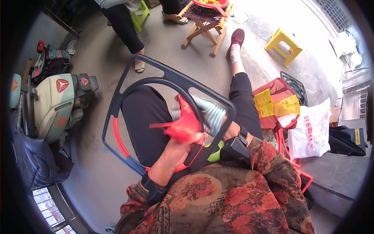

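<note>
A dark plastic frame, square outside with a round ring inside, rests tilted across my lap. Red wrapping covers parts of the ring, on its left side and at the bottom. My bare left hand is closed at the ring's lower right, holding a bunched red strip against it. In a white and teal striped glove, my right hand reaches around the ring's right side. Its fingers grip the upper part of the red strip, whose loose end sticks out leftward and is blurred. The bunch partly hides the fingertips of both hands.
A pale scooter stands at the left. Ahead are a wooden folding stool bearing a red basket, a yellow stool and another person's legs. Red and white bags sit at my right.
</note>
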Motion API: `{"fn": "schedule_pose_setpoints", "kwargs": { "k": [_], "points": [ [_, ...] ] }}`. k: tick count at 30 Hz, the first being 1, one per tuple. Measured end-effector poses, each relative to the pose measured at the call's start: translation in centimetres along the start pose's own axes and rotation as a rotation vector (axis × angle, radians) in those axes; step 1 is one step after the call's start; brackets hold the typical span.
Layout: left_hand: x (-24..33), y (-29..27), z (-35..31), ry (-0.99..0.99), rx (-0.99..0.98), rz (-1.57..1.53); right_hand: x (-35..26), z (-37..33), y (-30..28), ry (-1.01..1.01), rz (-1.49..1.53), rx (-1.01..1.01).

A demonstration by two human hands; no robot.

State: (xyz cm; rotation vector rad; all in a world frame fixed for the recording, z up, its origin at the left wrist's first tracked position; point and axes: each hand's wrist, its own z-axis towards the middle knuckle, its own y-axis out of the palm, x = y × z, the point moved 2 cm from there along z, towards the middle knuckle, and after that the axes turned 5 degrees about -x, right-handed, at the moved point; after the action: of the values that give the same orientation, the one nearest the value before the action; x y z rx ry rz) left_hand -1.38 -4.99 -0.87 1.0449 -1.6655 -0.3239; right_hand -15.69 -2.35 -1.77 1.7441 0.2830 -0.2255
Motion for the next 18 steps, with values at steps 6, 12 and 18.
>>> {"fn": "schedule_pose_setpoints", "kwargs": {
  "k": [6,12,18],
  "points": [
    [-0.7,-0.9,-0.4,0.145,0.024,0.169,-1.2,-0.8,1.2,0.055,-0.020,-0.429],
    [0.4,-0.5,-0.2,0.200,-0.089,0.125,-2.0,-2.1,-2.1,-0.022,-0.137,-0.231],
    [1.1,-0.6,-0.1,0.179,-0.044,0.064,-4.8,-5.8,-3.2,-0.338,0.023,-0.165]
  ]
}}
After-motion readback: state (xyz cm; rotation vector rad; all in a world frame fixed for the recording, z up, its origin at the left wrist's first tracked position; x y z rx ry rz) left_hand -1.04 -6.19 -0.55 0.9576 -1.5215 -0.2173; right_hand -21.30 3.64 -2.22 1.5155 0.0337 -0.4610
